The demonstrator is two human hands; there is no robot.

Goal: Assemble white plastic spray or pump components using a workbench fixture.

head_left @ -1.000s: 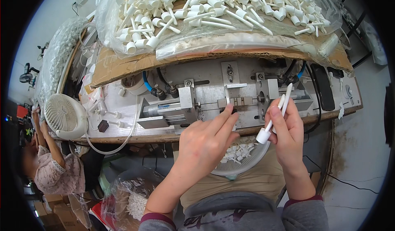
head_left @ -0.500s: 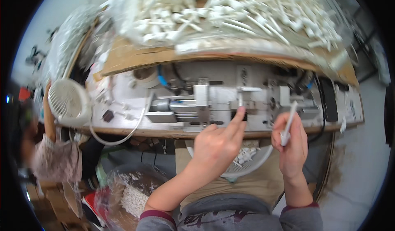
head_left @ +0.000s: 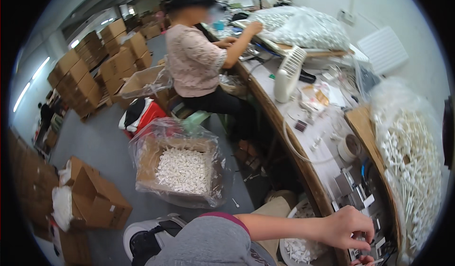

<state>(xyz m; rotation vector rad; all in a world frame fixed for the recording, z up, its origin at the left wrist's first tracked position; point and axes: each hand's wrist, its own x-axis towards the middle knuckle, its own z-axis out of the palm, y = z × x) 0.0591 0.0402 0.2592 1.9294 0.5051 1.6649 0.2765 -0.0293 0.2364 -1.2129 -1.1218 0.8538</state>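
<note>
My left hand [head_left: 345, 228] reaches over the metal clamping fixture [head_left: 348, 183] at the lower right. Its fingers are bent down and drawn together; whatever is between the fingertips is too small to make out. Just below it, at the picture's bottom edge, only the fingers of my right hand [head_left: 362, 261] show, curled. A thin white plastic stick [head_left: 378, 261] appears at those fingers; the rest of that hand is cut off. Under my left forearm, a white basin [head_left: 284, 254] in my lap holds small white plastic parts.
A cardboard sheet [head_left: 362, 124] carries a bag of white sticks [head_left: 412, 171]. A white fan [head_left: 290, 74] stands on the bench. A lined carton [head_left: 147, 169] of white pieces sits on the floor. A co-worker [head_left: 196, 53] sits farther along the bench; stacked cartons [head_left: 76, 76] stand behind.
The view has swung left, bringing the co-worker and floor cartons in and moving the fixture to the lower right. My left index finger, stretched out before, is now bent; my right hand is mostly out of view.
</note>
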